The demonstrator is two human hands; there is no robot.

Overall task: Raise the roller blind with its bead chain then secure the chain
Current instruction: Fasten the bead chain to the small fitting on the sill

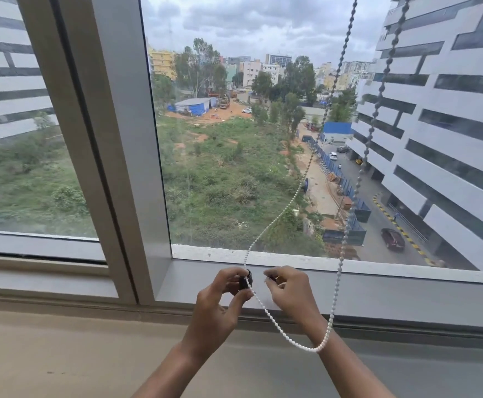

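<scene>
1. Hands are working together low before the window frame (125,179), just above the sill (62,349).
2. Your left hand (220,303) is pinching a small black clip (246,280) with the bead chain (346,234) running through it.
3. Your right hand (289,294) is pressing its fingertips together on something too small to identify.
4. Chain is looping under your right wrist, then rising in two strands up the glass.

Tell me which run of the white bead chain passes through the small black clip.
The left run, reaching the small black clip in the left hand; the right run hangs free.
</scene>
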